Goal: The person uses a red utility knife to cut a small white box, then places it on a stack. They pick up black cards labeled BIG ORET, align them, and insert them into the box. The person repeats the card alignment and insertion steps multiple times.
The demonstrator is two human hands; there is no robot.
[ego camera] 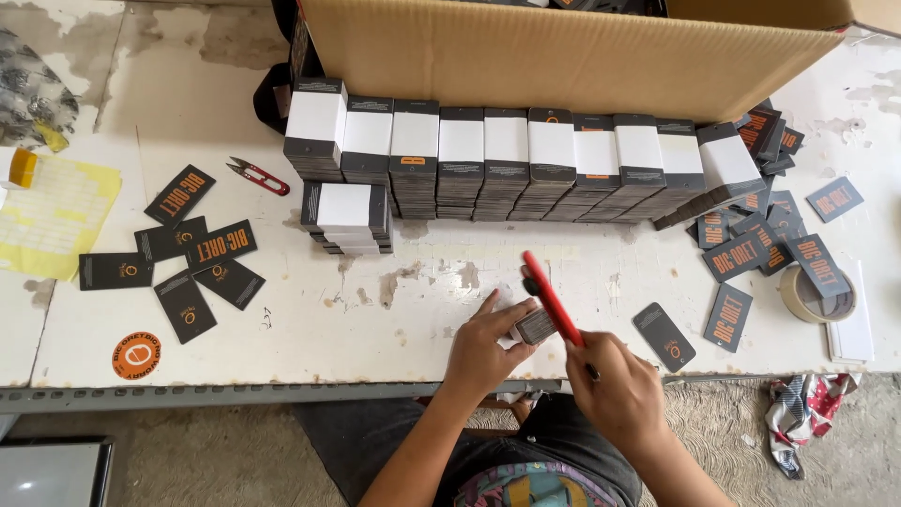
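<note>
My left hand (486,340) grips a small stack of dark cards (533,326) near the table's front edge. My right hand (615,387) holds a red tool (549,298), slanted up and to the left, its tip over the stack. A long row of card stacks banded with white paper (507,155) stands behind them, in front of a cardboard box (563,52). One shorter banded stack (345,216) sits ahead of the row's left end.
Loose dark tags (192,253) lie at the left and more (760,244) at the right. Red snips (255,176), a yellow sheet (52,216), a tape roll (815,296), white strips (852,324), a round orange sticker (136,355) and a hanging cloth (802,404) surround the white worn table (357,310).
</note>
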